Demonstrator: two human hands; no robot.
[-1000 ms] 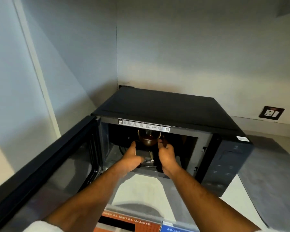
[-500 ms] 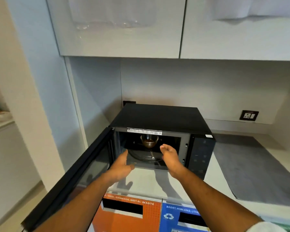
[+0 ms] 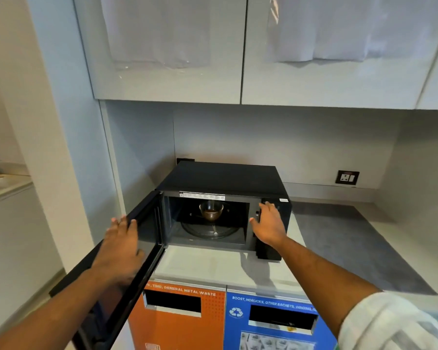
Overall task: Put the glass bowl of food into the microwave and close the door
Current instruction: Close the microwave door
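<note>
A black microwave (image 3: 223, 176) stands on the counter with its door (image 3: 147, 221) swung wide to the left. Inside, a glass bowl of brown food (image 3: 211, 212) sits at the back of the glass turntable (image 3: 209, 229). My left hand (image 3: 120, 245) lies flat against the outer face of the open door, fingers spread, holding nothing. My right hand (image 3: 268, 224) rests open on the microwave's right front, over the control panel, with fingers apart. Neither hand touches the bowl.
A grey mat (image 3: 352, 243) covers the counter to the right of the microwave. A wall socket (image 3: 347, 177) sits above it. Below the counter edge are an orange waste bin front (image 3: 182, 322) and a blue one (image 3: 276, 322). Glossy cupboards (image 3: 238, 46) hang overhead.
Both hands have come out of the microwave and left the bowl inside. The left hand moved onto the door and the right onto the front panel. My view has pulled back.
</note>
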